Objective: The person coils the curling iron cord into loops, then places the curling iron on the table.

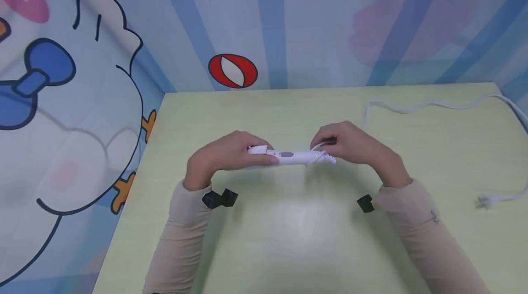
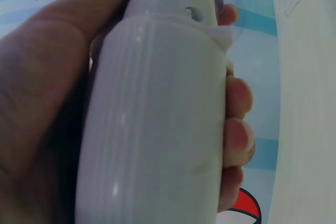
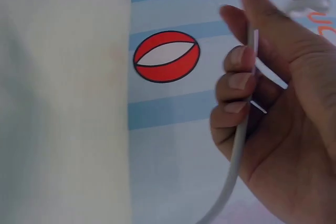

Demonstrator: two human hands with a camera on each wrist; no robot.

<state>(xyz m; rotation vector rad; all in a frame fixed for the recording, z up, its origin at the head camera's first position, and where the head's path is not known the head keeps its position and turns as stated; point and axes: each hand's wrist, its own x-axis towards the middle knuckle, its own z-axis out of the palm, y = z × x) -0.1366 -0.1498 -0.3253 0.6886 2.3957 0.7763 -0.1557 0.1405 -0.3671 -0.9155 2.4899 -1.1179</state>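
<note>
A white corded hair iron point(image 1: 297, 158) with a grey oval panel lies level above the table, between the two hands. My left hand point(image 1: 231, 152) grips its left end, thumb along the near side; in the left wrist view the fingers curl round the white barrel point(image 2: 152, 119). The right hand point(image 1: 350, 142) is just off the iron's other end and holds the white cord point(image 3: 239, 148), which runs through its curled fingers in the right wrist view. A loop of cord crosses the iron beside its coiled cord sleeve point(image 1: 328, 158).
The rest of the cord point(image 1: 437, 105) trails along the back of the pale table point(image 1: 288, 248) and round its right side to a plug point(image 1: 487, 201). Behind the table stands a blue striped wall point(image 1: 313, 23), with a cartoon-printed wall point(image 1: 82, 161) at the left.
</note>
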